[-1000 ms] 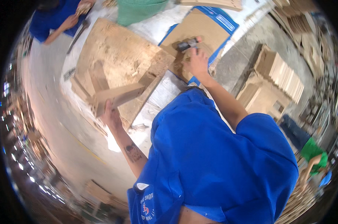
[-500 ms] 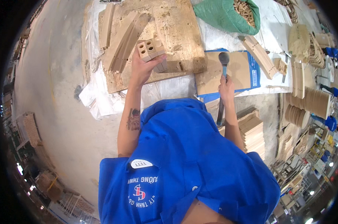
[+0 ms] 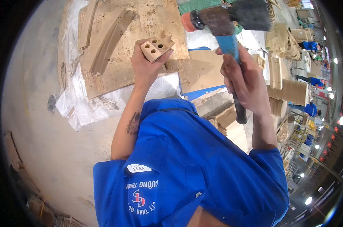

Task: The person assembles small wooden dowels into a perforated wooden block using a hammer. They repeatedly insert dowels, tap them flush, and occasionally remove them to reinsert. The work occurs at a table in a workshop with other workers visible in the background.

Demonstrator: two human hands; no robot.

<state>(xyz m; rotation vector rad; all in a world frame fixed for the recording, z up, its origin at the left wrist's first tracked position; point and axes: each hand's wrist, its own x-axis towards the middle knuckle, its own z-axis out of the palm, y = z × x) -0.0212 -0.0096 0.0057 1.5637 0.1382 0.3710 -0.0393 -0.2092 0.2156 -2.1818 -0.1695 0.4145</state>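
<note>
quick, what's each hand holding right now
Left hand: closed around a wooden piece with round holes.
Right hand: closed, gripping a mallet.

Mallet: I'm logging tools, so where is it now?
In the head view, the mallet is at upper right, gripped in the right hand, right of the drilled wooden block.

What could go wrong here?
If the blue-handled mallet with a black-and-orange head in the bare right hand came down off-target, it might hit the bare left hand, which grips close to the holed end of the pale wooden piece with four round holes. A glancing blow could also chip the wood there.
</note>
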